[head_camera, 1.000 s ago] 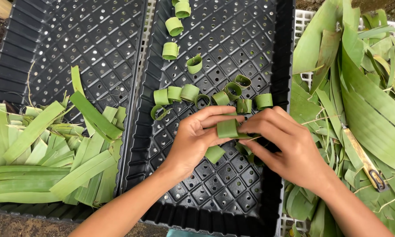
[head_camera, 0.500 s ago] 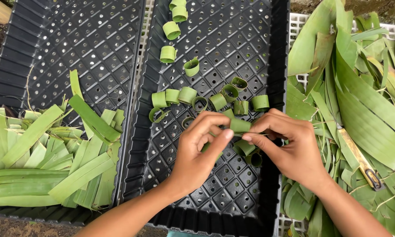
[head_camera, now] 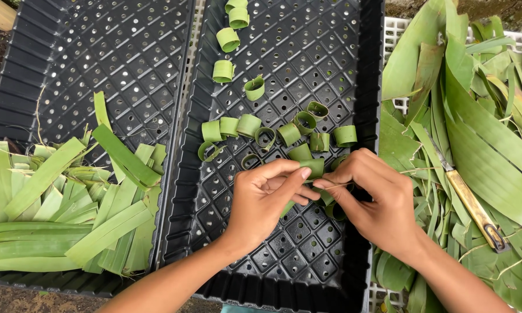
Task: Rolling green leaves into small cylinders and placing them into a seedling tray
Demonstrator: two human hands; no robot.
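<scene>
My left hand and my right hand meet over the middle black perforated tray. Together they pinch a small rolled green leaf strip between thumbs and fingertips. A thin sliver runs from the roll under my right fingers. Several finished leaf rings lie on the tray just beyond my hands, and more leaf rings trail toward the far edge. A couple of leaf pieces sit partly hidden beneath my right hand.
A second black tray on the left holds a heap of cut flat leaf strips. On the right, long green leaves pile over a white crate, with a yellow-handled knife on top.
The leaf roll has shifted slightly right and up between my fingers. My left fingers have opened out along it while my right hand closed in on its end.
</scene>
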